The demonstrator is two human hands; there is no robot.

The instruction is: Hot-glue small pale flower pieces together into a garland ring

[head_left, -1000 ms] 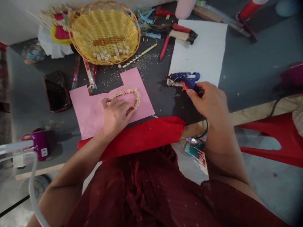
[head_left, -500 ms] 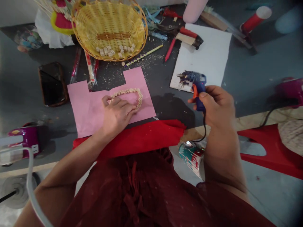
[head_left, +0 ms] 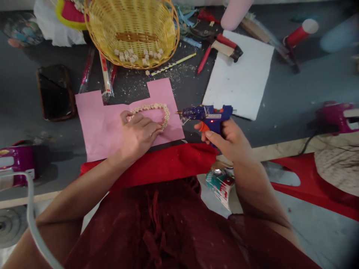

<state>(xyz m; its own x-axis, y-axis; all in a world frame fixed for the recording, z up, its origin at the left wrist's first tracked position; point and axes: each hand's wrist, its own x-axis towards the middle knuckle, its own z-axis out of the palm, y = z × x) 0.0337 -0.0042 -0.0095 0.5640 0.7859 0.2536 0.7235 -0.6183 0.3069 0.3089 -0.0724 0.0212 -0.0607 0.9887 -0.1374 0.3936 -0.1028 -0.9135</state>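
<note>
A blue hot glue gun (head_left: 217, 116) with an orange trigger is gripped in my right hand (head_left: 228, 140). Its brass tip points left, close to the right edge of a cut pink paper sheet (head_left: 103, 127). Over that sheet lies a loop of small pale beige pieces (head_left: 166, 114), like a garland. My left hand (head_left: 138, 132) is closed over the lower left part of the loop, with fingers pinching it near its lower right end. The palm hides part of the loop. A small red light glows on the glue gun's side.
Behind the paper, a yellow woven basket (head_left: 131, 22) holds several pale cubes. A patterned pencil (head_left: 172, 65) lies among crumbs. A phone (head_left: 56, 91) is at left, a white board (head_left: 241, 74) at right. Red cloth (head_left: 168, 158) lies along the table edge.
My right hand has brought the glue gun left from the white board's front, turning its nozzle toward the loop. My left hand stays on the loop.
</note>
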